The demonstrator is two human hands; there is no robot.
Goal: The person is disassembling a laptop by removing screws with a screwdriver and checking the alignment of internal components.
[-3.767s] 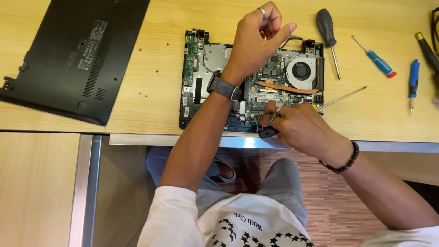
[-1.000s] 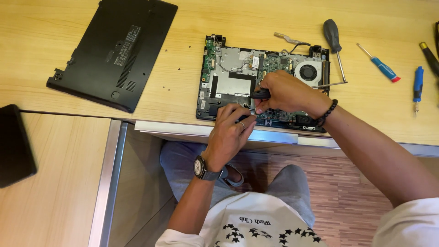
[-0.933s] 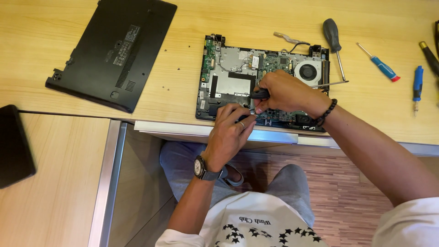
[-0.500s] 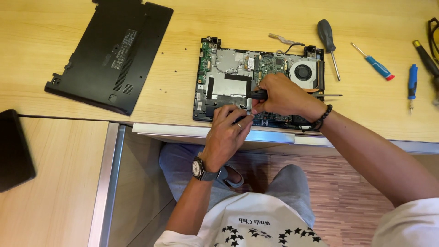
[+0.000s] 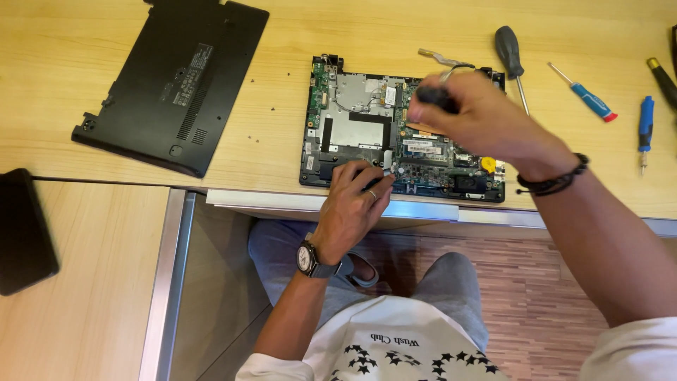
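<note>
Gripping a dark screwdriver handle, my right hand blurs above the opened laptop on the wooden desk | left hand pinches something small on the green board's near edge | black ribbed cover lies apart.

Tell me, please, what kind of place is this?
Probably a home or small repair desk for electronics. An opened laptop with bare circuit boards lies on a wooden table, its black bottom cover set aside, and several screwdrivers lie on the right.
</note>
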